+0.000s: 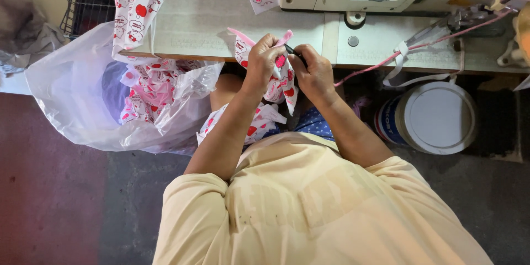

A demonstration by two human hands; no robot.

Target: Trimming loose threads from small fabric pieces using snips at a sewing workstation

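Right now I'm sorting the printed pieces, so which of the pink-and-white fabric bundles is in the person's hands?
The small folded printed piece at the table edge, pinched between the left hand and right hand. The others lie in the plastic bag or on the table.

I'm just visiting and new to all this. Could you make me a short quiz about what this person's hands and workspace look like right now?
1. True or false: both hands grip the same piece of printed fabric.
2. Which hand also holds a small dark tool? A) left hand B) right hand
3. What lies on the floor to the person's left, below the sewing table?

Key
1. True; the white fabric with red and pink prints is pinched between both hands, in front of the table edge.
2. B; the tool's tip pokes out above the right hand's fingers, and what kind of tool it is cannot be told.
3. A clear plastic bag holding more printed fabric pieces.
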